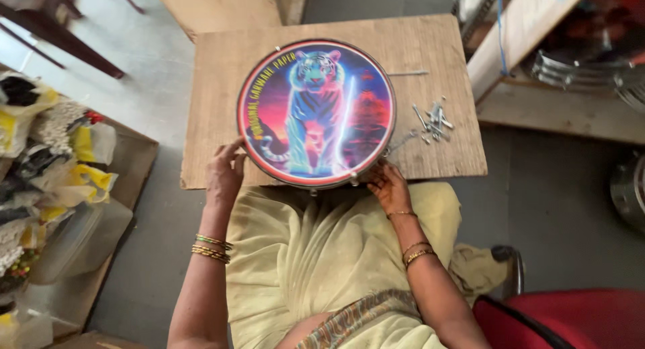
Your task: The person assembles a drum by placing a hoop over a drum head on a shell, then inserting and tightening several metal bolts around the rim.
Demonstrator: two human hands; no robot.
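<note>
While the round metal-rimmed drum with a glowing tiger picture on its skin (316, 112) lies flat on the brown wooden board worktop (215, 73), both hands are on its near edge. The left hand (225, 174) rests open against the left rim, and the right hand (388, 186) curls its fingers at the lower right rim. A small pile of silver metal screws (433, 122) sits just right of the drum.
</note>
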